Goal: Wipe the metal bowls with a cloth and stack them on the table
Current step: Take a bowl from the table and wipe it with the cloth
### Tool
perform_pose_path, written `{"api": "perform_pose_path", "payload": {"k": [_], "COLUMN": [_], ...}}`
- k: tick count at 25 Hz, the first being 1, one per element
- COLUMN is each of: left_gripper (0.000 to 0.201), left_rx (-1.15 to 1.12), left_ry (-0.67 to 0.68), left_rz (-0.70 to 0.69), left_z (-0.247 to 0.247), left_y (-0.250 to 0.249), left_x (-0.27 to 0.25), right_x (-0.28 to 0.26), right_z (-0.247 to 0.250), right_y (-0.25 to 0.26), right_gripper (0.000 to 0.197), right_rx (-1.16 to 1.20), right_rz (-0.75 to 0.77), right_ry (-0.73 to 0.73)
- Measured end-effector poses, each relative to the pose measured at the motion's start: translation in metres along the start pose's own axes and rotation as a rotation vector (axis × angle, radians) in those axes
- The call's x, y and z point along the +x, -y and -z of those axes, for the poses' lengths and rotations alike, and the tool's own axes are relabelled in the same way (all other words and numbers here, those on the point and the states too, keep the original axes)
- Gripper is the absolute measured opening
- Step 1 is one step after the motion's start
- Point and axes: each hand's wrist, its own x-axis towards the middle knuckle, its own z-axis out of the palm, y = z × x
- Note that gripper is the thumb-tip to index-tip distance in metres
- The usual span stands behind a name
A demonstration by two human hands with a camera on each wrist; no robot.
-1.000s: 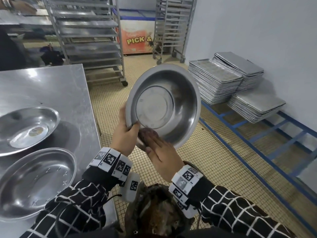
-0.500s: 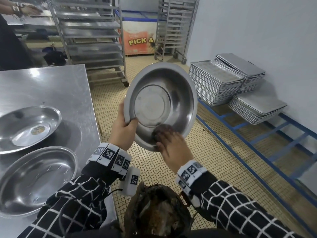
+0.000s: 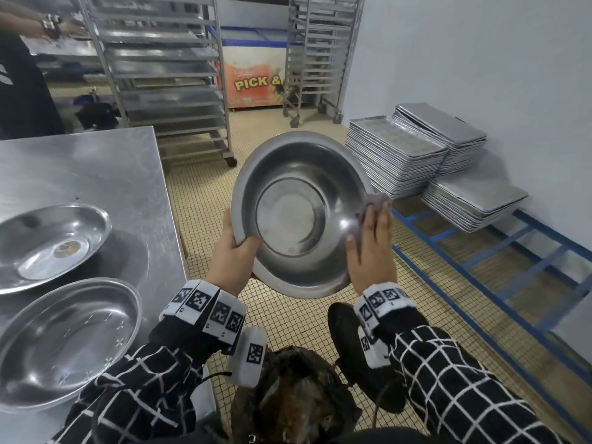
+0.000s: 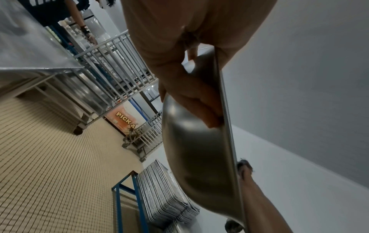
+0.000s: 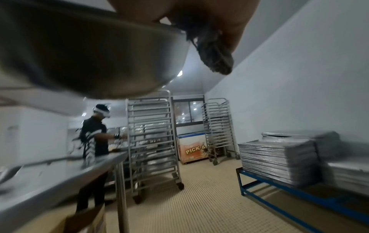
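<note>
I hold a round metal bowl point(image 3: 298, 213) upright over the floor, its inside facing me. My left hand point(image 3: 235, 251) grips its lower left rim, thumb inside; in the left wrist view the fingers point(image 4: 199, 102) curl against the bowl's outer wall point(image 4: 195, 157). My right hand point(image 3: 371, 241) holds a dark cloth point(image 3: 376, 201) against the right rim. The right wrist view shows the cloth point(image 5: 215, 52) hanging over the rim. Two more metal bowls, one farther point(image 3: 48, 248) and one nearer point(image 3: 64, 341), lie side by side on the steel table point(image 3: 96, 174) at the left.
Stacks of metal trays point(image 3: 416, 155) sit on a low blue frame point(image 3: 480, 283) along the right wall. Wheeled tray racks point(image 3: 166, 75) and a chest freezer point(image 3: 256, 78) stand at the back. Another person point(image 3: 22, 75) works at the far left. A dark bag point(image 3: 294, 395) hangs below my arms.
My right hand has swept the cloth from the bowl's lower inside wall up to its right rim. The left hand keeps its grip on the bowl.
</note>
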Motion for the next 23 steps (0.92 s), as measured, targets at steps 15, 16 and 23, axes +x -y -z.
{"api": "perform_pose_path", "payload": {"k": [15, 16, 23], "left_gripper": [0.061, 0.055, 0.022], "left_rx": [0.077, 0.052, -0.168], "left_ry": [0.058, 0.067, -0.117], "left_rz": [0.028, 0.054, 0.173], "left_z": [0.006, 0.000, 0.006], "left_y": [0.024, 0.026, 0.024], "left_x": [-0.005, -0.008, 0.002], "right_x": [-0.005, -0.009, -0.028], "right_z": [0.019, 0.014, 0.008], "right_y": [0.029, 0.039, 0.052], "right_gripper": [0.014, 0.015, 0.036], "right_rx": [0.536, 0.601, 0.777], "right_rz": [-0.518, -0.558, -0.631], "right_ry": [-0.043, -0.061, -0.061]}}
